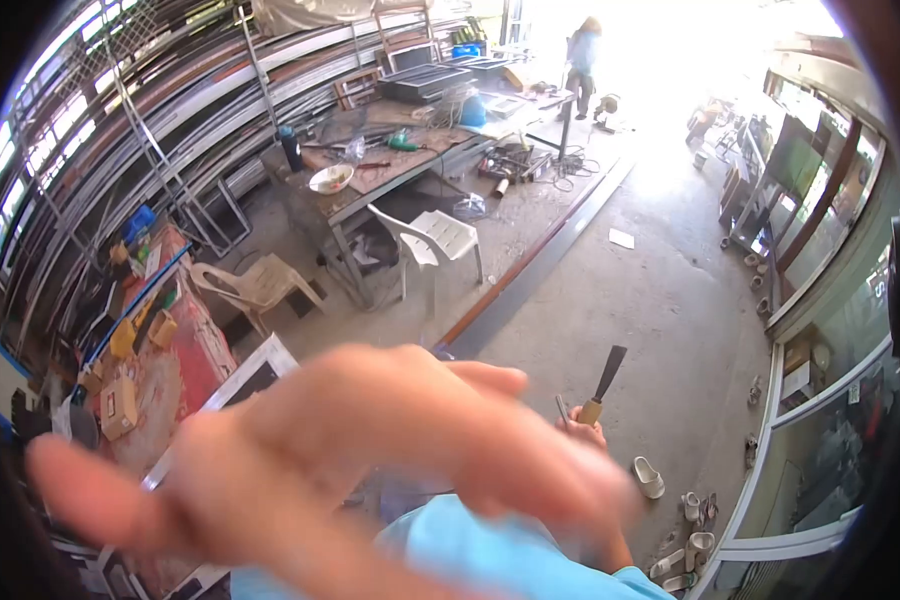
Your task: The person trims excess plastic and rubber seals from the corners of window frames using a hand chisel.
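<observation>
My left hand point(370, 440) is very close to the camera, large and blurred, its fingers spread apart with nothing visible in them. Lower down and farther off, my right hand point(592, 436) is partly hidden behind it, closed round a wooden-handled tool point(608, 380) with a flat dark blade pointing up. A thin rod point(562, 408) sticks up beside that handle; whether the same hand grips it is unclear. Light blue clothing point(470, 540) shows below the hands.
A worktable point(370, 190) holds a bowl point(331, 179) and tools. Plastic chairs point(448, 235) stand nearby. At left is a red-topped bench point(195, 350); long metal bars point(530, 270) lie on the floor. Shoes point(648, 478) lie at right. A person point(583, 60) stands far off.
</observation>
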A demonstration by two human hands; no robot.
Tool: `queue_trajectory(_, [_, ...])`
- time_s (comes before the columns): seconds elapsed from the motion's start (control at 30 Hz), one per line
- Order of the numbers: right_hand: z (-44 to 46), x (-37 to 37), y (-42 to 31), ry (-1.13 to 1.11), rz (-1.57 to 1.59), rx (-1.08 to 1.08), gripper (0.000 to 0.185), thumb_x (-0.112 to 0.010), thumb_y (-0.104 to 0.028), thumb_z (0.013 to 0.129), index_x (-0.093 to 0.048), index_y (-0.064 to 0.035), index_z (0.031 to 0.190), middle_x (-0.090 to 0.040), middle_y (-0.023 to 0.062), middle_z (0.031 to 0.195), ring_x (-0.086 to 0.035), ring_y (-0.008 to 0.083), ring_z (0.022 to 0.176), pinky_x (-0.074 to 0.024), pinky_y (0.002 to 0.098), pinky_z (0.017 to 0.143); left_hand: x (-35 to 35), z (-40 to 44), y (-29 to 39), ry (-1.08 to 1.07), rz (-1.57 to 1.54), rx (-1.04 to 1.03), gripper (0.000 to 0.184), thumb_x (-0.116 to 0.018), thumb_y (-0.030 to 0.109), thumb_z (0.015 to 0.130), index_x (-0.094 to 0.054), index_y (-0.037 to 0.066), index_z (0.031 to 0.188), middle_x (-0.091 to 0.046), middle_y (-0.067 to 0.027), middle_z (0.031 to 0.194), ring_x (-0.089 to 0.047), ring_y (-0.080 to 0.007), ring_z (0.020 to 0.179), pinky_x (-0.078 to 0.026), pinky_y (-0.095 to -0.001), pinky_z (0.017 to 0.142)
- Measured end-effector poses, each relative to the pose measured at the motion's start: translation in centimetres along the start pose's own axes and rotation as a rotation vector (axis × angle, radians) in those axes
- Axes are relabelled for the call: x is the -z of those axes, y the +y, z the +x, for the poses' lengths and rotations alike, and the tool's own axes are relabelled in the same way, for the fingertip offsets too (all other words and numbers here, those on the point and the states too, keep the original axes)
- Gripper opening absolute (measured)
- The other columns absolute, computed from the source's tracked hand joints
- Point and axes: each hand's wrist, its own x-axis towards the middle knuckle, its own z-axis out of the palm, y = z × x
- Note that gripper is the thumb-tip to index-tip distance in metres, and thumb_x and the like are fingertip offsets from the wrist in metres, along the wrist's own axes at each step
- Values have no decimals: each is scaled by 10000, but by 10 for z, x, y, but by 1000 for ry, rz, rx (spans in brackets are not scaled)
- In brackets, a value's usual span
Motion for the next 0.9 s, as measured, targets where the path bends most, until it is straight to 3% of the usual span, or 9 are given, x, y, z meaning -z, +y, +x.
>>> queue_trajectory(0.1, [-13, -6, 4, 21, 32, -59, 152, -669, -102, 824, -539, -78, 898, -568, 75, 732, -552, 159, 564, -457, 297, 493, 8, -20, 6, -48, 4, 138, 621, -94, 529, 1033, -618, 242, 1202, -645, -157, 1036, -612, -363, 944, -285, -712, 1028])
queue_trajectory(0.17, [-20, -8, 6, 28, 25, -72, 154, -676, -101, 822, -541, -79, 894, -570, 72, 734, -552, 158, 565, -458, 296, 495, 5, -35, 6, -140, -367, 104, 640, -111, 573, 1015, -593, 253, 1289, -611, -206, 1213, -569, -428, 1103, -214, -744, 1039])
queue_trajectory(0.2, [-20, -7, 9, 10, 3, -82, 163, -672, -113, 829, -536, -89, 917, -558, 72, 738, -542, 154, 564, -452, 296, 493, 1, -34, 4, -137, -373, 103, 640, -111, 573, 1015, -593, 253, 1289, -611, -206, 1213, -569, -428, 1103, -214, -744, 1039])
queue_trajectory(0.27, [-21, -7, 11, -10, -27, -93, 174, -668, -125, 836, -532, -99, 941, -547, 72, 742, -531, 151, 562, -446, 296, 490, -13, -27, -4, -312, -359, -117, 403, -361, 465, 1035, -519, 292, 1362, -683, -33, 1144, -537, -274, 1107, -253, -547, 1071])
queue_trajectory(0.3, [-21, -7, 12, -14, -21, -92, 173, -667, -120, 837, -531, -97, 941, -548, 74, 742, -532, 152, 561, -446, 294, 489, 7, -25, -11, -536, -456, -104, 572, -141, 532, 1034, -446, 238, 1419, -692, -200, 1115, -543, -390, 1132, -160, -613, 1100])
queue_trajectory(0.43, [-29, -20, 8, -7, 0, -90, 153, -694, -92, 819, -552, -73, 873, -568, 65, 725, -560, 150, 566, -462, 281, 501, -21, -44, -10, -310, -631, -57, 579, -173, 550, 1027, -456, 239, 1425, -687, -204, 1131, -575, -376, 1071, -164, -618, 1096])
queue_trajectory(0.77, [-32, -14, 6, -10, -46, -75, 163, -670, -121, 838, -529, -86, 914, -548, 72, 741, -535, 150, 565, -446, 286, 491, -31, -45, -14, -377, -898, -64, 596, -163, 552, 1024, -451, 252, 1450, -679, -217, 1145, -587, -379, 1051, -137, -635, 1102])
queue_trajectory(0.83, [-32, -12, 6, -11, -47, -70, 169, -674, -124, 837, -527, -86, 911, -548, 71, 741, -538, 148, 567, -446, 286, 491, -28, -68, 15, -56, -804, 339, 685, -94, 629, 985, -510, 259, 1384, -574, -237, 1286, -490, -502, 1219, -120, -777, 1041])
queue_trajectory(0.9, [-30, -10, 6, -3, -45, -74, 169, -675, -125, 837, -528, -86, 911, -548, 70, 742, -540, 148, 568, -448, 286, 491, -27, -70, 11, -74, -819, 314, 713, -90, 657, 968, -483, 259, 1410, -548, -266, 1309, -454, -519, 1249, -88, -789, 1033])
